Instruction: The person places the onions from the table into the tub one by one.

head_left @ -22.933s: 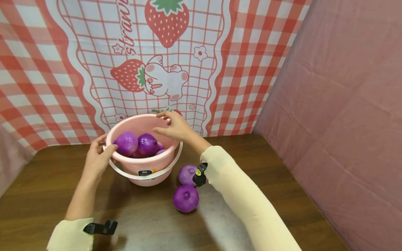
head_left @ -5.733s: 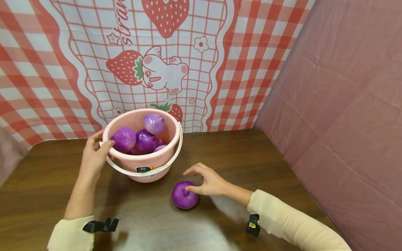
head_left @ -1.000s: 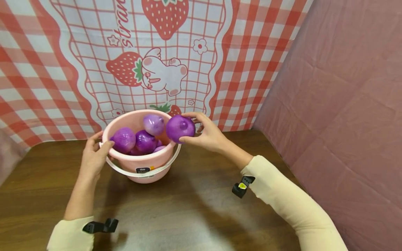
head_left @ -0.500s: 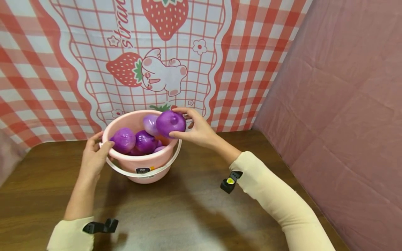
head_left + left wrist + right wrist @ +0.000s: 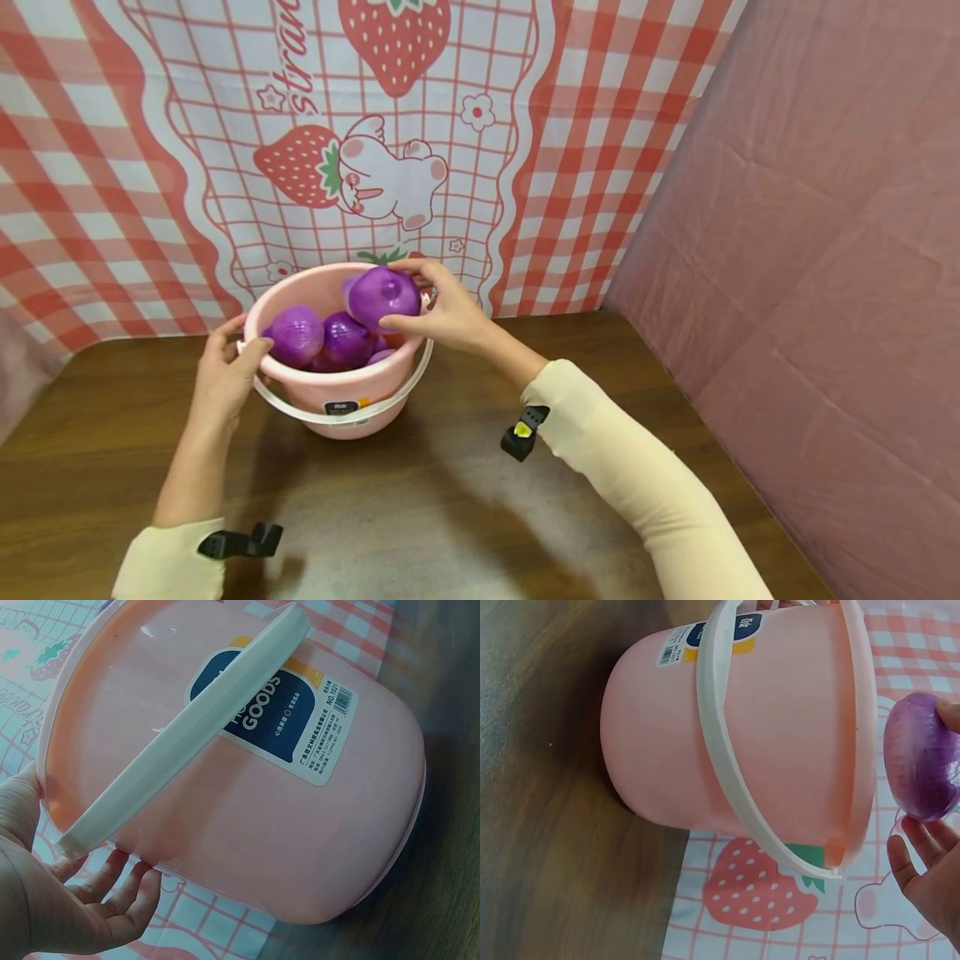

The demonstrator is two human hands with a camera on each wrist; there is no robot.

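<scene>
A pink bucket (image 5: 345, 392) with a white handle (image 5: 352, 421) stands on the table, several purple onions (image 5: 297, 335) inside it. My left hand (image 5: 228, 367) grips its rim at the left, thumb over the edge and fingers outside; the left wrist view shows those fingers (image 5: 135, 896) against the wall. Above the right part of the bucket's mouth, my right hand (image 5: 446, 312) holds a purple onion (image 5: 386, 296) between thumb and fingers. That onion (image 5: 922, 757) appears just beyond the rim in the right wrist view. Behind it a paler onion is mostly hidden.
The brown wooden table (image 5: 420, 517) extends in front of the bucket and to its right. A red-and-white strawberry cloth (image 5: 480, 200) hangs close behind the bucket. A pink cloth (image 5: 810, 250) hangs along the right side.
Two onions lay on the table at first; the paler one went into the bucket. My right hand has lifted the other and carried it left over the bucket. My left hand stays on the rim.
</scene>
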